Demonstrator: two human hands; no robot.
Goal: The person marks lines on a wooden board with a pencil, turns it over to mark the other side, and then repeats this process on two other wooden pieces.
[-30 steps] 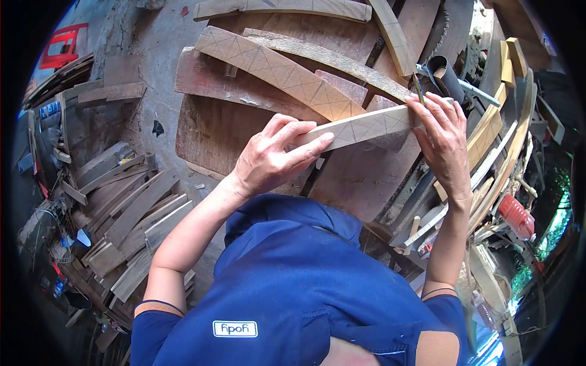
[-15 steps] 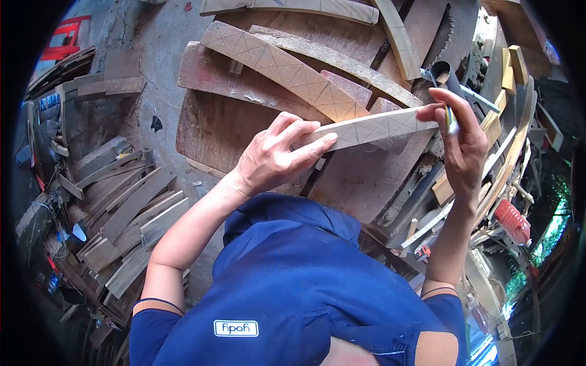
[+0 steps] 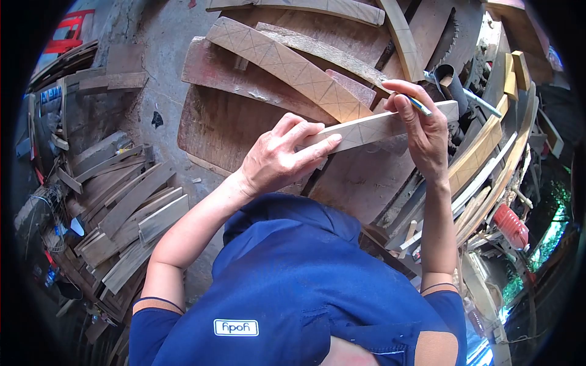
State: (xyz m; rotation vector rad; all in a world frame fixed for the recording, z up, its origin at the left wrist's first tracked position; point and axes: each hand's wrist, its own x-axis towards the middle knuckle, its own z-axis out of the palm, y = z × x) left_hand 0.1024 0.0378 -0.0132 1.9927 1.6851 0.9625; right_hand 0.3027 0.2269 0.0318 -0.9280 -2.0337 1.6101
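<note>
My left hand (image 3: 282, 149) is closed round the near end of a pale wooden strip (image 3: 371, 130), thumb and fingers on either side. Crossing pencil lines run along the strip's face. Closer to its far end, my right hand (image 3: 427, 137) pinches a slim blue, yellow and white pen (image 3: 420, 106), fingertips at the strip's upper edge. The pen's tip is hidden by the fingers. Just beyond the strip lies a wider curved board (image 3: 284, 64) bearing similar zigzag lines.
Reddish-brown boards (image 3: 226, 131) form the surface below. A toothed saw blade (image 3: 450, 36) and a dark cylindrical cup (image 3: 448, 79) are at the upper right. Curved wood pieces (image 3: 476, 158) are stacked on the right. More offcuts (image 3: 134, 204) pile up on the left.
My right hand has moved left along the strip, uncovering its far end. The pen has tilted from near upright to slanting. My left hand has barely shifted.
</note>
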